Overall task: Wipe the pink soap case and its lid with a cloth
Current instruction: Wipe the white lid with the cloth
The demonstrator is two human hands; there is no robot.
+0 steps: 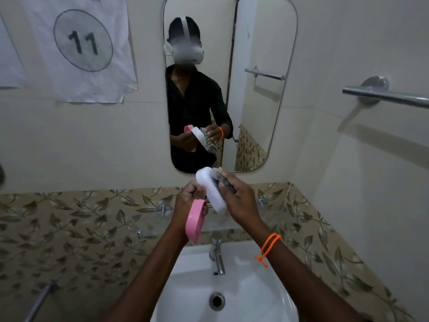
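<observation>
At frame centre, the left hand (pixel 189 201) grips the pink soap case (pixel 195 220) and white lid (pixel 210 189); the right hand (pixel 239 199) presses a cloth (pixel 220 178) against the lid.

Pink soap case (pixel 195 220): open, hanging tilted below left hand (pixel 189 203), held by it. White lid (pixel 212 191): raised between both hands. Dark patterned cloth (pixel 221 181): pressed to lid under right hand (pixel 241 201).

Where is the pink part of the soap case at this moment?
In the head view, centre-left: the pink part hangs from the left hand, beside the white part, above the sink.
</observation>
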